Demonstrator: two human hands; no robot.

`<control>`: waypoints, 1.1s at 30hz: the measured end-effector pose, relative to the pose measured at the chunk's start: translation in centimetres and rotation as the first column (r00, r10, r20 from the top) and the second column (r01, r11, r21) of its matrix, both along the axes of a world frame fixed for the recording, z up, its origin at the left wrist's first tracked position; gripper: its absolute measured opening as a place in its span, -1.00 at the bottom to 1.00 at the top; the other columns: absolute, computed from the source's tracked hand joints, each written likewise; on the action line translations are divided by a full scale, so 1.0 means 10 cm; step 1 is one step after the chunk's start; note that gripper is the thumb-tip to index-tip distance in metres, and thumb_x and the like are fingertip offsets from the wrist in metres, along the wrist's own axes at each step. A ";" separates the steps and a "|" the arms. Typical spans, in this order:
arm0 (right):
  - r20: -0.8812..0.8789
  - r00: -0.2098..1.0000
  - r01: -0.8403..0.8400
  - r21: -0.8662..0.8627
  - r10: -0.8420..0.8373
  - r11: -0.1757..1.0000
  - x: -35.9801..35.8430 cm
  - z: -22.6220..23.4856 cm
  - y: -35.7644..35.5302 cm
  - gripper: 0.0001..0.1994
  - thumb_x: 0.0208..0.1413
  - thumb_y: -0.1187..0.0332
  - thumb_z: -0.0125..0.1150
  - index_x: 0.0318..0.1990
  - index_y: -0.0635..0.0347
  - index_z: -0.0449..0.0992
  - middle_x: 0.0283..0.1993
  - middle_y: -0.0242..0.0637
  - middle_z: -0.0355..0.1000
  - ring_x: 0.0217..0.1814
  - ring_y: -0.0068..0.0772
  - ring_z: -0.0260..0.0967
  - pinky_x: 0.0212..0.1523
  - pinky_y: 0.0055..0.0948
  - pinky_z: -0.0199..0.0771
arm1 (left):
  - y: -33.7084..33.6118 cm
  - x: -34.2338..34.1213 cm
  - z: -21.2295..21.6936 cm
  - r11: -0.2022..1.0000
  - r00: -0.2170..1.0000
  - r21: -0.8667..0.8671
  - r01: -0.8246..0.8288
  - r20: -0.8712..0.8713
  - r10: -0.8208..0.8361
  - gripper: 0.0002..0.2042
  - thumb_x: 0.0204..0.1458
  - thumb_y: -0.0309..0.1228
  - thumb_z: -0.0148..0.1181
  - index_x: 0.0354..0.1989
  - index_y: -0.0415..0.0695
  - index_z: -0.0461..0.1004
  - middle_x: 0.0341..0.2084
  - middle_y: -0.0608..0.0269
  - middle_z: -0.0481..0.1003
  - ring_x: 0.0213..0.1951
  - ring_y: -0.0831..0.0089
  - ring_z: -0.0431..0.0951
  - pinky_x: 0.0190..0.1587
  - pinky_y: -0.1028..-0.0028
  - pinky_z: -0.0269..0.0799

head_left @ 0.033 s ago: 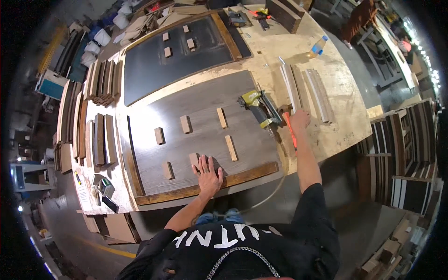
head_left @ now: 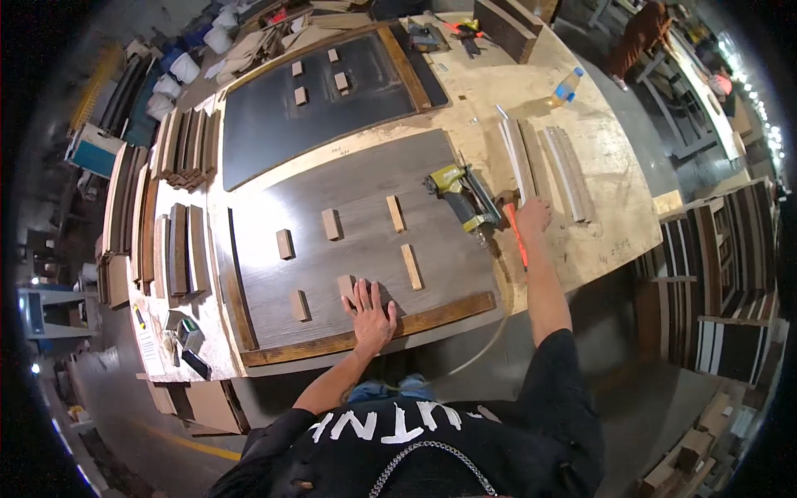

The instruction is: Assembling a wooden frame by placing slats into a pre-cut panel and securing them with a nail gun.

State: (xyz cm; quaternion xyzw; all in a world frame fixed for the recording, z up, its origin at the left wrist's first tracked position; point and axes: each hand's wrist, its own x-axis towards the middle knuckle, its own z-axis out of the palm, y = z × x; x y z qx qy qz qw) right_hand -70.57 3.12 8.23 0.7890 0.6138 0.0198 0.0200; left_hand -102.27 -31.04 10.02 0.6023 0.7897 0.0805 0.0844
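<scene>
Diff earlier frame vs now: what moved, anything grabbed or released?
Nothing on the bench visibly moved, and nothing was grabbed or released; only the view shifted slightly. Unchanged: left hand at a small block on the grey panel, right hand by the pale strips.

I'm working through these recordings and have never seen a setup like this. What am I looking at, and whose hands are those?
There is no machine here: a person works bare-handed, and a wide fisheye camera on their head looks down, so straight edges bend. On the pale worktable lies a grey board with small wooden blocks and a green-and-black nail gun on it. A darker panel lies beyond. The left hand rests with fingers spread, touching one block. The right hand is at the near end of some thin strips, beside a red-handled tool; its grip is unclear.
</scene>
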 end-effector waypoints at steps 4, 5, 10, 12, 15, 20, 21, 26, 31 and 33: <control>-0.145 0.986 0.056 -0.143 -0.077 0.988 0.01 0.06 0.05 -0.41 0.06 0.20 0.25 0.16 0.43 0.28 0.15 0.18 0.29 0.17 0.18 0.31 0.04 0.06 0.46 | -0.03 -0.02 0.02 1.000 0.999 0.027 0.011 -0.033 -0.010 -0.38 0.19 -0.11 -0.03 0.35 -0.24 0.11 0.40 -0.11 -0.04 0.44 0.00 -0.14 0.39 -0.20 -0.42; -0.148 0.986 0.050 -0.140 -0.070 0.989 0.03 0.06 0.07 -0.41 0.06 0.20 0.25 0.16 0.43 0.28 0.15 0.18 0.29 0.17 0.18 0.31 0.04 0.06 0.46 | -0.04 -0.01 0.03 1.000 0.999 0.004 -0.002 -0.036 0.002 -0.37 0.20 -0.09 -0.04 0.34 -0.24 0.12 0.39 -0.11 -0.03 0.44 0.02 -0.13 0.39 -0.19 -0.41; -0.235 0.971 -0.106 -0.258 0.044 0.960 0.52 0.07 0.42 -0.61 -0.05 0.31 0.25 -0.06 0.33 0.51 -0.06 0.08 0.49 0.00 0.03 0.49 -0.08 -0.07 0.56 | -0.05 -0.02 0.07 1.000 0.999 0.012 -0.025 0.027 0.025 -0.36 0.20 -0.05 -0.04 0.33 -0.25 0.14 0.38 -0.11 0.01 0.44 0.02 -0.11 0.39 -0.20 -0.38; -0.418 0.908 -0.161 -0.338 0.005 0.927 0.61 0.34 0.55 -0.63 -0.11 0.26 0.34 -0.14 0.27 0.56 -0.29 -0.11 0.54 -0.27 -0.12 0.54 -0.25 -0.27 0.58 | -0.11 -0.04 0.08 0.996 0.996 0.001 -0.085 0.025 0.085 -0.35 0.20 -0.03 -0.03 0.33 -0.25 0.15 0.38 -0.12 0.02 0.44 0.01 -0.10 0.39 -0.20 -0.37; -0.768 0.631 -0.158 -0.268 -0.112 0.950 1.07 0.41 0.71 -0.66 -0.05 0.18 0.41 -0.20 0.22 0.55 -0.44 -0.33 0.43 -0.47 -0.35 0.42 -0.46 -0.41 0.44 | -0.06 -0.05 0.11 0.998 0.998 0.029 -0.058 0.038 0.057 -0.33 0.20 0.00 -0.02 0.34 -0.25 0.14 0.37 -0.13 0.03 0.43 0.01 -0.07 0.38 -0.21 -0.34; -0.915 0.396 -0.274 -0.040 0.075 0.961 0.27 0.61 0.04 -0.69 0.05 0.23 0.40 -0.17 0.24 0.51 -0.40 -0.35 0.42 -0.48 -0.46 0.39 -0.54 -0.48 0.36 | -0.09 -0.10 0.06 0.983 0.999 0.180 0.017 0.046 -0.025 -0.36 0.20 0.05 -0.03 0.29 -0.20 0.21 0.33 -0.11 0.08 0.39 -0.01 0.02 0.36 -0.21 -0.30; -0.761 0.490 -0.409 0.230 0.425 0.883 0.38 0.18 -0.04 -0.69 0.05 0.24 0.40 -0.17 0.25 0.50 -0.39 -0.34 0.43 -0.48 -0.46 0.39 -0.54 -0.49 0.36 | -0.10 -0.05 0.04 0.981 0.998 0.192 0.013 0.060 -0.025 -0.36 0.20 0.05 -0.03 0.29 -0.20 0.21 0.33 -0.11 0.08 0.39 -0.01 0.02 0.36 -0.21 -0.30; -0.961 -0.237 -0.106 -0.123 -0.145 0.987 -1.83 0.69 -1.86 -0.72 0.07 0.31 0.38 -0.15 0.27 0.49 -0.29 -0.35 0.46 -0.41 -0.46 0.41 -0.45 -0.48 0.42 | -0.34 -0.54 -0.27 0.941 0.882 0.337 -0.037 0.453 -0.127 -0.60 0.17 -0.23 0.09 0.14 -0.11 0.34 0.18 -0.01 0.27 0.25 -0.04 0.24 0.32 -0.03 0.05; -0.990 -0.014 -0.339 -0.127 -0.140 0.932 -2.90 0.70 -3.05 -0.71 0.11 0.23 0.35 -0.22 0.31 0.51 -0.30 -0.37 0.45 -0.33 -0.50 0.36 -0.28 -0.47 0.39 | -0.71 -1.33 -0.05 0.936 0.711 0.240 -0.257 0.703 0.015 -0.70 0.14 -0.45 0.09 0.06 -0.17 0.38 0.12 -0.09 0.34 0.11 -0.13 0.36 0.14 0.11 0.33; -0.964 0.243 -0.397 0.000 0.105 0.918 -3.15 0.62 -3.29 -0.65 0.06 0.18 0.37 -0.22 0.33 0.52 -0.31 -0.28 0.44 -0.28 -0.35 0.37 -0.20 -0.37 0.39 | -0.84 -1.69 -0.07 0.937 0.750 0.258 -0.235 0.662 0.005 -0.70 0.13 -0.49 0.09 0.05 -0.19 0.39 0.11 -0.12 0.34 0.09 -0.14 0.38 0.10 0.12 0.37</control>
